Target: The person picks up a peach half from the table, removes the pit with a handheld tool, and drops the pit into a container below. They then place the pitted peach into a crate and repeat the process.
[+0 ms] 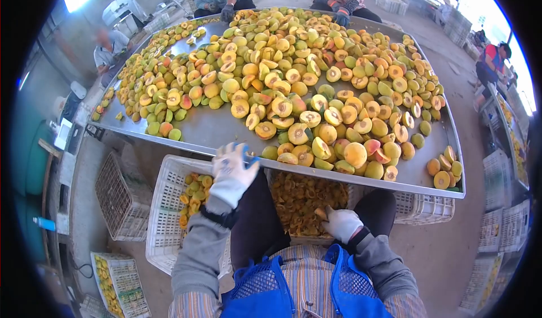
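My left hand (232,168), in a white glove with blue on the fingers, is at the near edge of the metal table (203,127), fingers apart, with nothing visible in it. Halved yellow and orange fruit (282,106) is heaped across the table. Lower down, my gloved right hand (342,224) is closed on a small brownish piece (322,213), above a crate of brown pieces (302,199) between my knees. Left of my legs, a white crate (161,216) holds fruit halves (197,189).
Two people sit across the table, their gloved hands (227,13) (342,17) at its far edge. Another person (110,49) is at the left. Crates (121,199) stand on the floor at the left, and more crates (499,182) at the right.
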Available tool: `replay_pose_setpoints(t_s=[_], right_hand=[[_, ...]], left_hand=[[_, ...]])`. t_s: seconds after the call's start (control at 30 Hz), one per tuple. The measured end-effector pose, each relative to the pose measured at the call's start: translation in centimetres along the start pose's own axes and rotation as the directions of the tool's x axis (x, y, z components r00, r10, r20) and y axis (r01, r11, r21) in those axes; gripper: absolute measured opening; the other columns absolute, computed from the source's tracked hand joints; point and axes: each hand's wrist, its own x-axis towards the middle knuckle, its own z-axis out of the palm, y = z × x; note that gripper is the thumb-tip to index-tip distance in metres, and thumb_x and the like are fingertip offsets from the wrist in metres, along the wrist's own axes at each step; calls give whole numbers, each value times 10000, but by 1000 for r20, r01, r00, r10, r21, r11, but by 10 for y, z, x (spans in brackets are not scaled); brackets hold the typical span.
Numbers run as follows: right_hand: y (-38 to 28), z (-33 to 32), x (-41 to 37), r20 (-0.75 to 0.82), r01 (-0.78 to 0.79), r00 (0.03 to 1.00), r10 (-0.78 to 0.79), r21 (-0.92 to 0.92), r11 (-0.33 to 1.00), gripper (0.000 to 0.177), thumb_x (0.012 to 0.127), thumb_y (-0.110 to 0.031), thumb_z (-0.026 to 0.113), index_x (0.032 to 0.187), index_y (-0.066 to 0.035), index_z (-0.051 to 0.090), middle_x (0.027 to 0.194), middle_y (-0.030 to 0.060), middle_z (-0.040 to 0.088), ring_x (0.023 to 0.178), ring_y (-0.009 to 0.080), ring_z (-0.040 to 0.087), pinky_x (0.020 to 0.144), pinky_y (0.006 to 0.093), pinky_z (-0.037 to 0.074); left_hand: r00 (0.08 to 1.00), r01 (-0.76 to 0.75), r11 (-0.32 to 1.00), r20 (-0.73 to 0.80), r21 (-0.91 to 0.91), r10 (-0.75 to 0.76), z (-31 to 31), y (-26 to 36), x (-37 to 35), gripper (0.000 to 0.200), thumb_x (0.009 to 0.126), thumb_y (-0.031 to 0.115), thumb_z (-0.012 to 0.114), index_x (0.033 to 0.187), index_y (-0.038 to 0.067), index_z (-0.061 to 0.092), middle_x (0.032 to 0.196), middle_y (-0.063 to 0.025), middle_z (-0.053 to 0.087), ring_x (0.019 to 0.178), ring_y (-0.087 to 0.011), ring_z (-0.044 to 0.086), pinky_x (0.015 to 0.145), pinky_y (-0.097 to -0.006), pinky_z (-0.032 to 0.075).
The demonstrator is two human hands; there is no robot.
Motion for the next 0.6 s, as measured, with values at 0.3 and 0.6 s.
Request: replay_pose_setpoints(t_s=[0.3, 0.6], right_hand=[[-16, -2, -1, 61, -29, 998, 28, 22, 999, 563, 864, -442, 550, 1268, -50, 533, 948, 245, 671, 902, 391, 649, 801, 462, 506], [-21, -13, -4, -168, 71, 985, -45, 155, 985, 569, 853, -413, 606, 1316, -102, 497, 900, 248, 668, 877, 404, 647, 781, 463, 504]], left_hand=[[706, -111, 992, 707, 59, 37, 30, 51, 94, 561, 696, 269, 706, 1199, 53, 580, 1121, -194, 653, 1047, -337, 628, 894, -402, 503], [913, 398, -104, 382, -912, 141, 39, -21, 57, 427, 811, 90, 647, 1217, -19, 568, 946, -130, 653, 783, -216, 651, 666, -295, 543]])
